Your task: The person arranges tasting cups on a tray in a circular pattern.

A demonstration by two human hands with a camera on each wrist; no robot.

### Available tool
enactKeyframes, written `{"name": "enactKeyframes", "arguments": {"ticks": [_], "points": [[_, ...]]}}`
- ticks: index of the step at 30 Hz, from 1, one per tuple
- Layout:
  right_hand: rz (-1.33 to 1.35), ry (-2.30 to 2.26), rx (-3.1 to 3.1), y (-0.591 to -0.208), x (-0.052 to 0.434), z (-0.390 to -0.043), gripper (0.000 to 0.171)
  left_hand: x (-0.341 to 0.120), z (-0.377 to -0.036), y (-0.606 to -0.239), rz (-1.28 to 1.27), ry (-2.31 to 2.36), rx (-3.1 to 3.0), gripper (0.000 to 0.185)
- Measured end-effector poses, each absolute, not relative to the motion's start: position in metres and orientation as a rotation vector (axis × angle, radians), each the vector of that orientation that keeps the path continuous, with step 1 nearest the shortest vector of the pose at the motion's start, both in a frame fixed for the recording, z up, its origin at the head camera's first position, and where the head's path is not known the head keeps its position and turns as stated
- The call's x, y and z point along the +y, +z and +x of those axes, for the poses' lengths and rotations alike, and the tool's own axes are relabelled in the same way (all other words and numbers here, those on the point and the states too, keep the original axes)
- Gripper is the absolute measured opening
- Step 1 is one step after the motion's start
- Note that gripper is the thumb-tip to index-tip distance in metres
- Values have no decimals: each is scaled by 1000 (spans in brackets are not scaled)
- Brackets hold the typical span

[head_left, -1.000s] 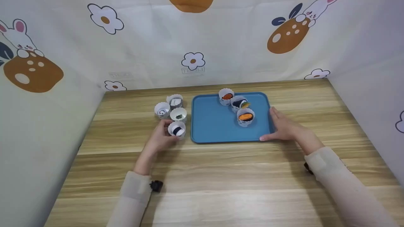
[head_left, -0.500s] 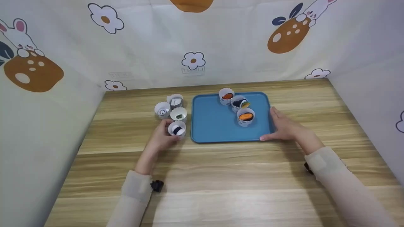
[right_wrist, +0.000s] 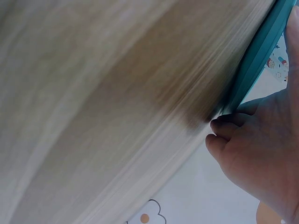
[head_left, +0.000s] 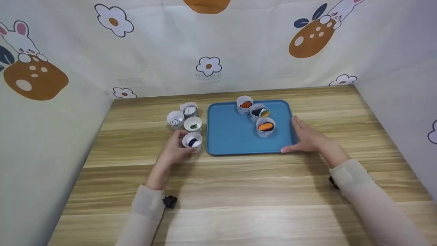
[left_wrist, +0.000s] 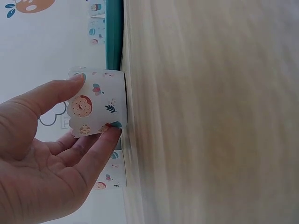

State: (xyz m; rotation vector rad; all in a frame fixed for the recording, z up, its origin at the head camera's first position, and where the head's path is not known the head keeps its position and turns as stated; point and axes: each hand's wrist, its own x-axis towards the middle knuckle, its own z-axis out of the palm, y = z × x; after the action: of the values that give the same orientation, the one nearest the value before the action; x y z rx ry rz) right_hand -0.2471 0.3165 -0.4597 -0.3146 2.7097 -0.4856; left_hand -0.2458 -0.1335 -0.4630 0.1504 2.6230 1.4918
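Two printed cloth walls (head_left: 239,44) box in my wooden table (head_left: 239,198). Left hand (head_left: 174,150) pinches a paper cup (head_left: 192,141) beside the blue tray (head_left: 235,136); right hand (head_left: 307,138) lies flat against the tray's edge.

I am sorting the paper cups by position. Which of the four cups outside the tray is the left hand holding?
The left hand holds the front cup, nearest the person, beside the tray; its filling is dark.

Right wrist view: tabletop (right_wrist: 93,93) motion-blurred, right hand (right_wrist: 261,154) cut off by frame edge, blue tray (right_wrist: 257,60) edge-on only.
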Motion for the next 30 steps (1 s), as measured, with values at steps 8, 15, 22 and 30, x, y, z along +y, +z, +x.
{"name": "enactKeyframes", "arguments": {"ticks": [8,15,22,30], "points": [[-312,-486,2706,-458,316,-246,139,-132,-245,-462,160,1473,2623,54],[-317,-510,2692,-460,318,-248,139,-131,-243,-462,183,1508,2596,58],[-315,-522,2686,-460,318,-247,139,-130,-243,-462,196,1471,2614,64],[-312,-509,2691,-460,318,-247,139,-129,-244,-461,189,1448,2640,59]]}}
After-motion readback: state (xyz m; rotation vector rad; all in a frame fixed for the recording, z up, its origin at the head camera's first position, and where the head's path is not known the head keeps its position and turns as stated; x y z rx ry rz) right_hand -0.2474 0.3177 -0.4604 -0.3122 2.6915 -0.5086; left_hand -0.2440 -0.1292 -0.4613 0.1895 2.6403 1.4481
